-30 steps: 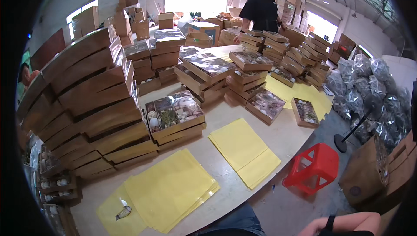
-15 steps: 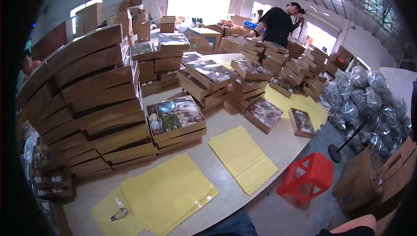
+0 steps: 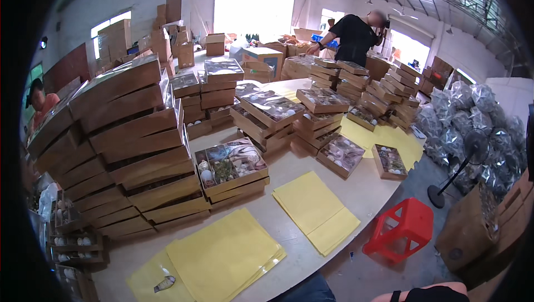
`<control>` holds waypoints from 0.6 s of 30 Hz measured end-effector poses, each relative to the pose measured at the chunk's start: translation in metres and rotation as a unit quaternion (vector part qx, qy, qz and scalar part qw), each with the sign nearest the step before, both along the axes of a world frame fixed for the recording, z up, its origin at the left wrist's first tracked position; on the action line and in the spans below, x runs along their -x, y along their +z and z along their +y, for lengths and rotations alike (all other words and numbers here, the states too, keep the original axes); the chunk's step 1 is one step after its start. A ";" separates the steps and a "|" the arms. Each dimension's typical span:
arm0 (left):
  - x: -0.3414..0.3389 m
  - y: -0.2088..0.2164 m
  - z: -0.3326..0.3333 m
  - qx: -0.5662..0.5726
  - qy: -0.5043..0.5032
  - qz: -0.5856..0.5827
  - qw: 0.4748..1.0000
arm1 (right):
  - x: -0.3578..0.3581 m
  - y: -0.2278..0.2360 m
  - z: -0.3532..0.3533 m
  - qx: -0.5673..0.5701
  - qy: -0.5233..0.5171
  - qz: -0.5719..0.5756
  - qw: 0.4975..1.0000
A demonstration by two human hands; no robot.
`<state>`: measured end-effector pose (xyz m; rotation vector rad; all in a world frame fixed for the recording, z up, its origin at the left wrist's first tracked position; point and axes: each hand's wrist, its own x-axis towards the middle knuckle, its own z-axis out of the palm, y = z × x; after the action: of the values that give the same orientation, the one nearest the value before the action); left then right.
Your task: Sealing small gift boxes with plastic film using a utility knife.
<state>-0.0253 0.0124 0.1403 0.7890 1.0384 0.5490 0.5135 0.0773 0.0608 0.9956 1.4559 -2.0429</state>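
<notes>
Neither of my hands is in view. At the lower right edge, bare skin with a black band and dark cloth (image 3: 436,293) shows; it may be my right arm, but no fingers appear. Closest to me on the table lie a stack of yellow sheets (image 3: 225,257) and a smaller yellow stack (image 3: 315,213). A small bird-shaped cutout (image 3: 164,284) rests on a yellow sheet at the near left. Beyond the sheets, a shallow cardboard box (image 3: 233,163) with a clear lid holds white eggs and greenery, on top of another box.
Tall piles of cardboard boxes (image 3: 133,129) crowd the table's left; more stacks (image 3: 322,104) stand farther back. A red stool (image 3: 401,229) and a black fan (image 3: 473,152) stand right. Silver bags (image 3: 461,113) are heaped behind. One person (image 3: 356,38) stands far off, another (image 3: 41,102) at left.
The view has shifted slightly, so the table and boxes sit a little lower and farther right. More of the bare skin and black band shows at the lower right.
</notes>
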 end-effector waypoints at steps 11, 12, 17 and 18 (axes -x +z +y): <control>0.006 0.059 0.028 -0.035 -0.225 0.186 0.956 | 0.075 0.084 0.141 -0.306 0.043 0.093 0.947; 0.024 0.031 0.037 -0.154 -0.271 0.235 0.920 | 0.083 0.072 0.147 -0.399 -0.003 0.137 0.907; 0.007 -0.013 0.080 -0.161 -0.045 0.155 0.974 | 0.128 -0.009 0.170 -0.683 -0.046 0.134 0.717; 0.005 -0.040 0.081 -0.145 0.001 0.119 0.982 | 0.134 -0.015 0.169 -0.692 -0.080 0.127 0.706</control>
<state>-0.0304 0.0931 0.1003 1.1329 1.1930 0.6267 0.3793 0.2467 0.0458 1.3025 3.2395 -0.8104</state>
